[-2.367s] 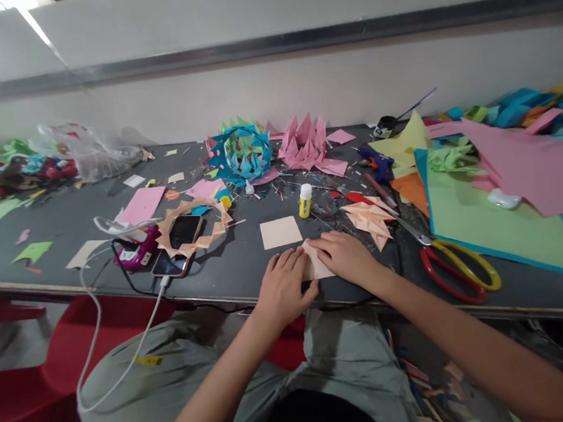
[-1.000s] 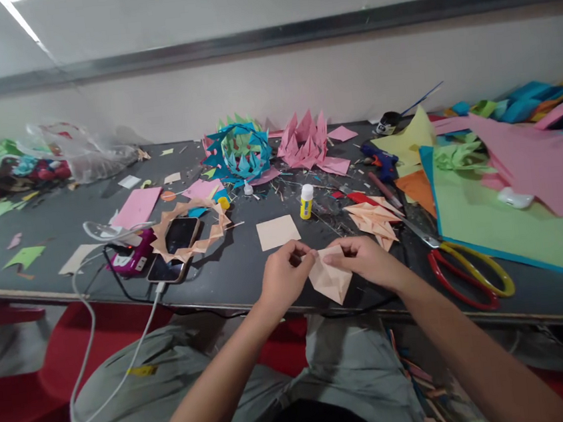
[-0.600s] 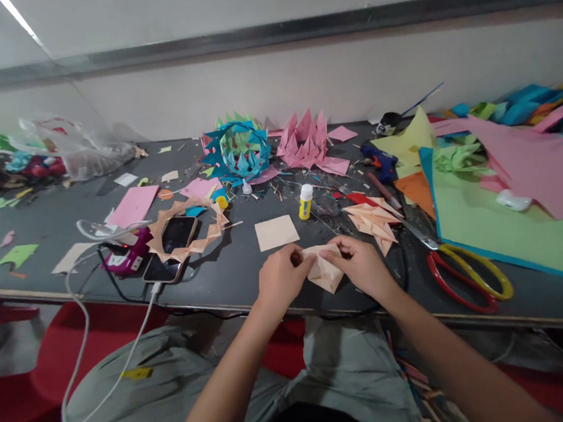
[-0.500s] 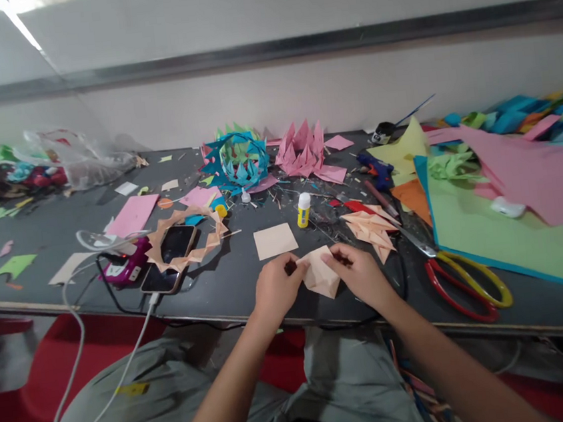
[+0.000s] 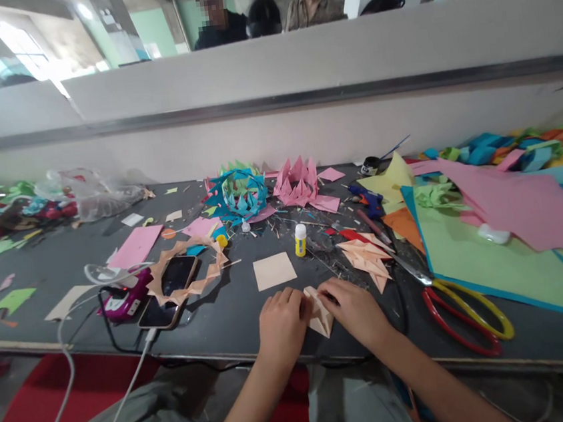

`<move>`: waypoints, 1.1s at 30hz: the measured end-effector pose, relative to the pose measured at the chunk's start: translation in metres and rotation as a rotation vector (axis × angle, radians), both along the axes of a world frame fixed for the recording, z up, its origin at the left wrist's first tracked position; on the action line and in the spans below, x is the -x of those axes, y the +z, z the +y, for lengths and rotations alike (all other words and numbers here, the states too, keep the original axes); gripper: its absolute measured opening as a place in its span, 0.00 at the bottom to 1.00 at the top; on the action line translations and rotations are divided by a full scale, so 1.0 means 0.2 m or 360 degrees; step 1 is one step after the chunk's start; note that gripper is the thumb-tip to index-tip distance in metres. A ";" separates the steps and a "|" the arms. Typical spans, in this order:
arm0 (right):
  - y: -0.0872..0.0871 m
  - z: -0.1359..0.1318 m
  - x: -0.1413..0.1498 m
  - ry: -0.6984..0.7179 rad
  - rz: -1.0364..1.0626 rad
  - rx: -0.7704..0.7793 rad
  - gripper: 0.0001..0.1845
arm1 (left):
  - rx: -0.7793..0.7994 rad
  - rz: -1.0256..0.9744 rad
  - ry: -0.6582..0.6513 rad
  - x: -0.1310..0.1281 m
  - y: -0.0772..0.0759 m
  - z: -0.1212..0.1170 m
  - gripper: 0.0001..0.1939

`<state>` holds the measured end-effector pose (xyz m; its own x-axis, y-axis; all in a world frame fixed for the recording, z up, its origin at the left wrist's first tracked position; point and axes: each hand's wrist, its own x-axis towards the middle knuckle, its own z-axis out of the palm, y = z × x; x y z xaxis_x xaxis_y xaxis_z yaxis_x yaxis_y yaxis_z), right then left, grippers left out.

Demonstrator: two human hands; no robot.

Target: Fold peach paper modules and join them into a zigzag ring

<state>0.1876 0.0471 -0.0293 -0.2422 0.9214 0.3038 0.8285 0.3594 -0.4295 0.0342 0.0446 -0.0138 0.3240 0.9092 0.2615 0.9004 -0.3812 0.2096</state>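
Between my two hands is a small peach paper piece (image 5: 322, 319), partly folded, with creases and a point toward me. My left hand (image 5: 283, 318) pinches its left side with closed fingers, and my right hand (image 5: 355, 307) grips the upper right edge the same way. Just beyond them lies a flat peach paper square (image 5: 274, 271). A yellow glue stick (image 5: 301, 240) with a white cap stands upright behind my hands. To the right are folded peach paper pieces (image 5: 366, 260), spiky in shape.
Scissors (image 5: 452, 307) with red and yellow handles lie at right beside stacked coloured sheets (image 5: 503, 261). Left are a peach paper ring (image 5: 204, 287) over a phone (image 5: 172, 289), and a purple power strip (image 5: 125, 301). Pink (image 5: 296, 181) and blue (image 5: 242, 198) paper crowns stand behind, near a glue gun (image 5: 368, 198).
The peach piece now looks narrower, its sides folded inward, and my hands have come closer together. The camera has tilted up, bringing people behind the partition into view.
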 end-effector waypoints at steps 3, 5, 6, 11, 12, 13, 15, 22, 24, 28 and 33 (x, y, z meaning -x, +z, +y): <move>0.01 0.03 -0.01 0.0112 0.0049 0.0079 0.07 | 0.0042 -0.0108 -0.0130 0.02 0.00 0.00 0.10; 0.02 0.04 -0.03 0.0224 0.0136 0.0150 0.06 | 0.0094 -0.0221 -0.0241 0.04 0.01 0.00 0.11; 0.03 0.05 -0.04 0.0282 0.0181 0.0176 0.06 | 0.0113 -0.0266 -0.0301 0.05 0.01 0.01 0.10; 0.00 0.07 -0.11 0.0532 0.0274 0.0086 0.07 | 0.0058 -0.0375 -0.0535 0.09 -0.02 0.02 0.07; -0.01 0.07 -0.12 0.0583 0.0269 0.0043 0.08 | 0.0031 -0.0388 -0.0556 0.09 -0.03 0.02 0.07; -0.02 0.07 -0.13 0.0629 0.0259 0.0000 0.10 | 0.0009 -0.0395 -0.0569 0.10 -0.05 0.02 0.07; -0.04 0.07 -0.15 0.0713 0.0225 -0.0068 0.14 | -0.0026 -0.0399 -0.0572 0.10 -0.07 0.01 0.07; -0.04 0.08 -0.16 0.0785 0.0128 -0.0136 0.15 | -0.0076 -0.0382 -0.0568 0.10 -0.08 0.01 0.08; -0.03 0.08 -0.16 0.0787 0.0134 -0.0120 0.15 | -0.0077 -0.0368 -0.0571 0.10 -0.07 0.01 0.08; -0.03 0.08 -0.16 0.0795 0.0140 -0.0119 0.14 | -0.0088 -0.0323 -0.0577 0.10 -0.07 0.01 0.08; -0.03 0.09 -0.16 0.0807 0.0144 -0.0126 0.14 | -0.0065 -0.0266 -0.0595 0.09 -0.07 0.01 0.09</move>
<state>0.2197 0.0642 -0.0358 -0.6217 0.6683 0.4084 0.5025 0.7404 -0.4465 0.0161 0.0475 -0.0276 0.5801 0.7247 0.3719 0.6531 -0.6867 0.3194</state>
